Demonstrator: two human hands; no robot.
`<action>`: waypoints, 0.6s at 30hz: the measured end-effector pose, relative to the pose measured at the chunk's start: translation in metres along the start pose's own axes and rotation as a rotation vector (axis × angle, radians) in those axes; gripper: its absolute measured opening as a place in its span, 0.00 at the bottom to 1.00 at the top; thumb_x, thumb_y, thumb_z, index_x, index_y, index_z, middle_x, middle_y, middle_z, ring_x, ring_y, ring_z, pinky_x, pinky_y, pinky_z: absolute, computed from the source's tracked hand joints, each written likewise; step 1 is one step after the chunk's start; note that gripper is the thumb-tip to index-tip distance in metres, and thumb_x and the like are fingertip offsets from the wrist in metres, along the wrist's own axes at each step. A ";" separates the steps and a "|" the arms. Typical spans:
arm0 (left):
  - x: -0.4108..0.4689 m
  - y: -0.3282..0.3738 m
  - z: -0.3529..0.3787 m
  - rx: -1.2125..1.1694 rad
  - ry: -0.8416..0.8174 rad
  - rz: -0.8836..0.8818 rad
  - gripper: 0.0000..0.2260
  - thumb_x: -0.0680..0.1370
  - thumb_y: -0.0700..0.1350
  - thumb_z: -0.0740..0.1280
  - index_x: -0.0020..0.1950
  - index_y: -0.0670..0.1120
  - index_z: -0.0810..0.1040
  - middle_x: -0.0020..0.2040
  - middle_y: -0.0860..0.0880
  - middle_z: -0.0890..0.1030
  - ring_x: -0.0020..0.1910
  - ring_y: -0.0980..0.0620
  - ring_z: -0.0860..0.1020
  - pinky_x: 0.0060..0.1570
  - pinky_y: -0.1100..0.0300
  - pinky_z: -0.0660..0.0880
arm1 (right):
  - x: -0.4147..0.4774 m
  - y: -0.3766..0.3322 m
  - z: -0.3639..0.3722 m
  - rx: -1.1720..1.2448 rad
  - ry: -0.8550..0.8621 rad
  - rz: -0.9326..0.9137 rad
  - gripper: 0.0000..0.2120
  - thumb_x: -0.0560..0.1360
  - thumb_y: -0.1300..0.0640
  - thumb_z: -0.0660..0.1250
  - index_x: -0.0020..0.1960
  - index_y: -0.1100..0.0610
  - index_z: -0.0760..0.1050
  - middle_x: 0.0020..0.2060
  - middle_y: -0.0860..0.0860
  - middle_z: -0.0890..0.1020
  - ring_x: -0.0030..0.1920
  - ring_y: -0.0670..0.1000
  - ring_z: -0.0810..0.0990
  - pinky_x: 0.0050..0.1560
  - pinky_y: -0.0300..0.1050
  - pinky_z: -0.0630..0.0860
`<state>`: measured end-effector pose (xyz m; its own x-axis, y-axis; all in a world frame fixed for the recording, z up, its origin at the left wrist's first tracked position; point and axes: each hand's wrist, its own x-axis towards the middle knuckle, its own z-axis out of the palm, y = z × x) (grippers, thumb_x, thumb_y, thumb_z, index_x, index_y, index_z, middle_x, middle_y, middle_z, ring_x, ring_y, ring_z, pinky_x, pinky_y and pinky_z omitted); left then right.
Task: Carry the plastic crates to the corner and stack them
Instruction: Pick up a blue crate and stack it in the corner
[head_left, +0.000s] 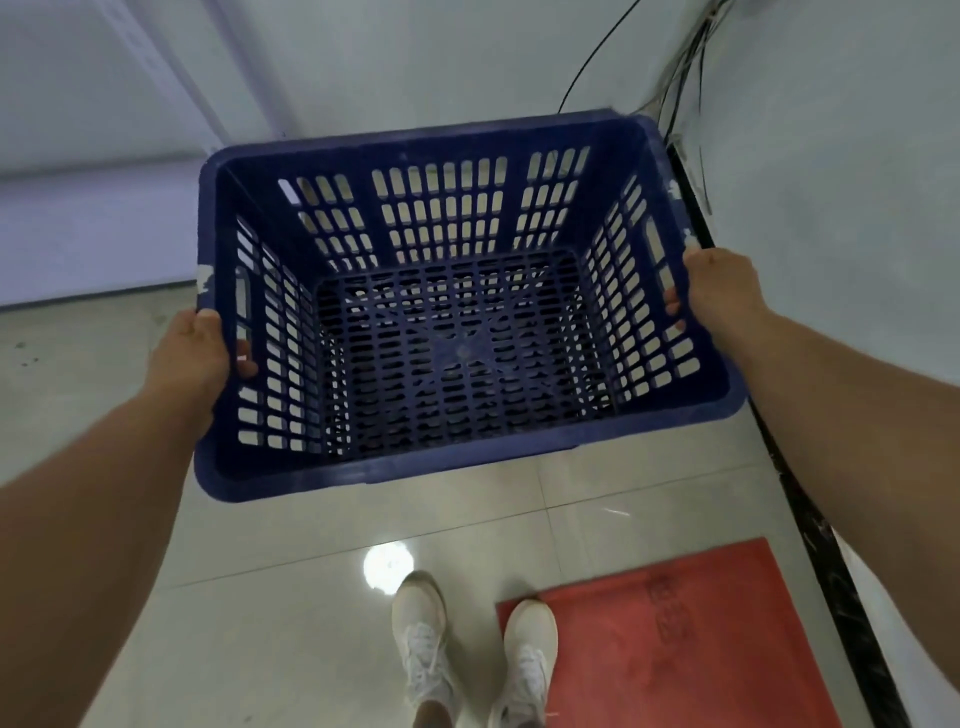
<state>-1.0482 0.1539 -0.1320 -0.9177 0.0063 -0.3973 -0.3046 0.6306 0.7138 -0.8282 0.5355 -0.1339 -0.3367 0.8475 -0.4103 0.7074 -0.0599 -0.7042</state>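
Note:
A dark blue plastic crate (457, 467) with slotted walls and a slotted bottom hangs level in the air in front of me, empty inside. My left hand (192, 358) grips its left rim, fingers poking through a handle slot. My right hand (719, 288) holds the right rim the same way. Through the slots of the crate's bottom I glimpse more dark grid, and I cannot tell whether a second crate lies beneath.
White walls meet in a corner (670, 130) ahead on the right, with loose cables (691, 78) hanging there. A black skirting strip (810, 519) runs along the right wall. A red mat (691, 644) lies by my white shoes (423, 644) on the pale tiled floor.

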 end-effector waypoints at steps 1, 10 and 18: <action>0.000 0.000 0.000 -0.010 0.003 0.002 0.14 0.81 0.48 0.49 0.59 0.44 0.69 0.49 0.41 0.77 0.34 0.48 0.74 0.44 0.49 0.74 | 0.001 0.001 0.000 0.002 0.008 -0.001 0.18 0.81 0.50 0.54 0.56 0.61 0.75 0.38 0.57 0.80 0.33 0.53 0.76 0.33 0.46 0.75; 0.000 0.002 0.000 0.065 0.008 0.000 0.17 0.83 0.51 0.48 0.63 0.43 0.68 0.52 0.40 0.79 0.39 0.44 0.78 0.47 0.46 0.75 | 0.004 -0.002 -0.005 -0.214 -0.002 -0.075 0.19 0.82 0.54 0.51 0.58 0.66 0.74 0.47 0.63 0.81 0.39 0.56 0.75 0.41 0.47 0.73; -0.002 0.025 -0.008 0.327 0.054 -0.012 0.20 0.82 0.45 0.52 0.72 0.39 0.65 0.66 0.33 0.72 0.61 0.32 0.73 0.61 0.43 0.70 | -0.013 -0.025 -0.007 -0.745 0.014 -0.148 0.13 0.80 0.59 0.52 0.53 0.66 0.72 0.58 0.68 0.74 0.61 0.66 0.72 0.55 0.55 0.68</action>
<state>-1.0558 0.1635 -0.1083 -0.9294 -0.0382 -0.3672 -0.2256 0.8461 0.4830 -0.8370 0.5297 -0.1063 -0.4563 0.8261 -0.3306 0.8898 0.4226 -0.1720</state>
